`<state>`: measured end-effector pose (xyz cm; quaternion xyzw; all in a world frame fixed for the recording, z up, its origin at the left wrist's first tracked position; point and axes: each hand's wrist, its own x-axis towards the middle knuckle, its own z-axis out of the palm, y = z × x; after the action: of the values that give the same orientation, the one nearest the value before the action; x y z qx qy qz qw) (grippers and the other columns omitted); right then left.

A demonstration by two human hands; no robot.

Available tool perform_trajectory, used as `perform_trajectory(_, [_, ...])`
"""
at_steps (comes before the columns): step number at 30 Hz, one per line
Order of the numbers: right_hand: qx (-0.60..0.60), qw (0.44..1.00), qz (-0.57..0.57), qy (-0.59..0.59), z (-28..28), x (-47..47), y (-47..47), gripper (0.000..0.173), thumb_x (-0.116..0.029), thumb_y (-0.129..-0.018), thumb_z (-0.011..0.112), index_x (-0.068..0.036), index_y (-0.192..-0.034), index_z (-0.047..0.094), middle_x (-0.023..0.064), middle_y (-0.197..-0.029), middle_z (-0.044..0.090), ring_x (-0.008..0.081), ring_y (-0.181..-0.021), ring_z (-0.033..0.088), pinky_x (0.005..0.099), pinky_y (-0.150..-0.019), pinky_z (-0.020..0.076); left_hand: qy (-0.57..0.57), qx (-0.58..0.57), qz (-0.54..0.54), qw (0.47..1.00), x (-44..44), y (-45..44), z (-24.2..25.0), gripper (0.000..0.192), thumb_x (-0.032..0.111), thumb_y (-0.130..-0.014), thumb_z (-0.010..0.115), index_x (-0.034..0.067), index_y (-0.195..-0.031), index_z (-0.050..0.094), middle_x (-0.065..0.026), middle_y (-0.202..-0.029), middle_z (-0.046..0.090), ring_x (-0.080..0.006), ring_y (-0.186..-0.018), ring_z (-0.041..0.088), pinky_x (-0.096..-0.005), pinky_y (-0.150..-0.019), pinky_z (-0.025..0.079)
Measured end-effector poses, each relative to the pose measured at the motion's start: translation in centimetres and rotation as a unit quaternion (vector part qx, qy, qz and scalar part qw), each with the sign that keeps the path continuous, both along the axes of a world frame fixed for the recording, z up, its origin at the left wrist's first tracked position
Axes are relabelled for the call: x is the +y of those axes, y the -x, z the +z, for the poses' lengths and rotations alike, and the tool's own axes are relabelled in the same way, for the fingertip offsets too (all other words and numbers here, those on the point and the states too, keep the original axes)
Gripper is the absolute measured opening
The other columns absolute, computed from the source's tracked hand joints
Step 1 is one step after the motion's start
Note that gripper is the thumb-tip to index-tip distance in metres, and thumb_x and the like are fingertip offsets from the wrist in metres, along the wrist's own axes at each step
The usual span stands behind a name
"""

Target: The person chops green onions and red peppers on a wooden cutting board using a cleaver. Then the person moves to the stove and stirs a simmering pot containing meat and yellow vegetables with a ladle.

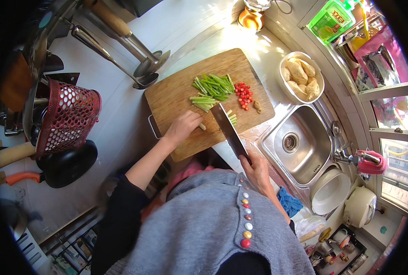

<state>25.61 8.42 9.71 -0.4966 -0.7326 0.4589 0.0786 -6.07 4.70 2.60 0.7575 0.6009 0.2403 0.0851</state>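
Note:
My right hand [256, 169] grips the dark handle of a Chinese cleaver [228, 128]. Its blade slants over a wooden cutting board [169, 99], just right of my left hand [185, 126]. The left fingers are bunched on a pale green stalk piece [202, 127], whose end shows past the fingertips. Cut green stalks [213, 86] lie heaped at the middle of the board, with paler stalk pieces [203, 101] below them. A few short pieces [231, 117] show beyond the blade. Chopped red chilli [244, 95] and a brown knob [257, 106], perhaps ginger, lie to the right.
A white bowl [282, 80] of pale peeled tubers stands beside a steel sink [319, 132]. A white colander [330, 190] and blue cloth [289, 201] are near the sink. Ladles [145, 80] hang at upper left, above a red perforated basket [68, 117] and black pan [70, 163].

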Motion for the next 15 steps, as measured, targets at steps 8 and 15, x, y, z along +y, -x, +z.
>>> perform_trajectory(8, [-0.033,0.991,0.1,-0.087,-0.4,1.0,3.9,0.028,-0.022,-0.095,0.062,-0.011,-0.119,0.07,0.0237,-0.077,0.069,0.0424,-0.071,0.068,0.0511,-0.066,0.0527,-0.103,-0.067,0.205,0.971,-2.7,-3.8,-2.4,0.017,-0.002,-0.076,0.068,0.003,-0.092,0.07,-0.0095,-0.101,0.067,-0.0297,-0.099,0.066,-0.038,-0.083,0.057])
perform_trajectory(15, [-0.044,0.982,0.144,-0.114,0.2,1.7,5.5,0.024,-0.022,-0.095,0.061,-0.012,-0.115,0.07,0.0234,-0.074,0.068,0.0431,-0.068,0.067,0.0533,-0.063,0.0523,-0.134,-0.105,0.246,0.954,-2.7,-4.8,-3.7,0.018,-0.004,-0.077,0.071,0.003,-0.093,0.071,-0.0091,-0.098,0.068,-0.0299,-0.098,0.066,-0.0391,-0.082,0.057])
